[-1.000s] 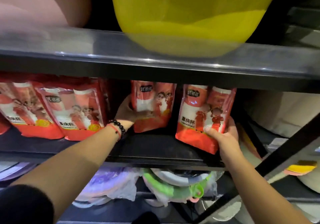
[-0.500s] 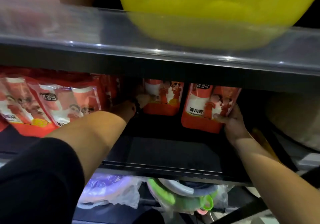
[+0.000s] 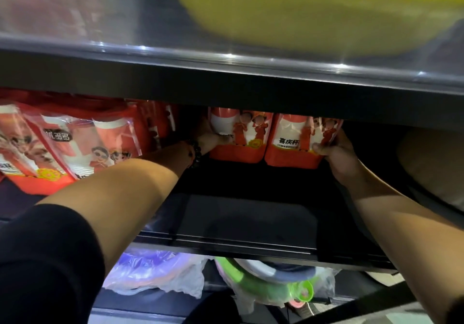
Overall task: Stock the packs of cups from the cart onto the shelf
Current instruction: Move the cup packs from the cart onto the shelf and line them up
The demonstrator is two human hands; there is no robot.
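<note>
Two red packs of cups stand side by side deep on the dark shelf. My left hand grips the left pack at its left edge; a black bead bracelet sits on that wrist. My right hand holds the right pack at its right edge, thumb on the front. Both packs stand upright and touch each other, their tops hidden by the upper shelf. More red packs of cups lean in a row at the left.
A yellow plastic basin sits on the upper shelf overhead. Below the dark shelf lie bagged plastic items, purple and green. A pale rounded object fills the shelf's right end. The cart is out of view.
Both hands have pushed the two packs from the shelf's front to deep at the back, and the packs have come together. My head has dropped lower and closer.
</note>
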